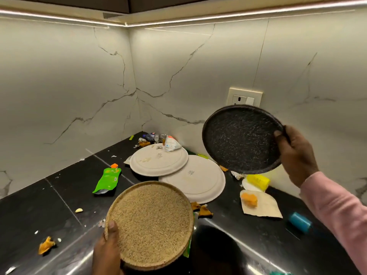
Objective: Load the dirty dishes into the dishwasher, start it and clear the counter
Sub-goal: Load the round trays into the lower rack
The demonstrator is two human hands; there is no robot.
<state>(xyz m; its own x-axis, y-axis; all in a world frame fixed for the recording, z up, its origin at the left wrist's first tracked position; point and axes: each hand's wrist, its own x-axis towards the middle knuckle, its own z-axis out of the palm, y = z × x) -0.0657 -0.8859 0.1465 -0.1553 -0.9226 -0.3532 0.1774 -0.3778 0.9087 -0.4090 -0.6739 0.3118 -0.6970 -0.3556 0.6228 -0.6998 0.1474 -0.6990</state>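
**Two plates lifted above a littered corner surface**

I hold one plate in each of my hands. My left hand (108, 253) grips the near-left rim of the tan speckled plate (151, 223), thumb curled over the edge onto its face; the plate is raised, tilted toward me. My right hand (294, 153), in a pink sleeve (337, 211), clamps the right rim of the black speckled plate (241, 138), thumb on the upper face, fingers behind; this plate is lifted clear and tilted steeply toward the camera.

Landmark: the lower white plate (198, 182), lying flat on the black surface (49, 205). The tan speckled plate hangs just in front of it and covers its near-left edge. The black speckled plate hangs above its right side, in front of the wall socket (245, 97). The upper white plate (158, 160) lies behind-left of the landmark, overlapping its far rim, with crumbs on it. Behind that lie a crumpled white packet (171, 144) and a flattened plastic bottle (154, 136), near the marble corner. Left of the landmark lies a green pouch (108, 180). To its right: a yellow cup on its side (258, 181), a paper piece bearing an orange scrap (249, 199), and farther right a blue cylinder (299, 222). Orange peelings (204, 211) touch its near edge; another peel (45, 245) lies far left of it.
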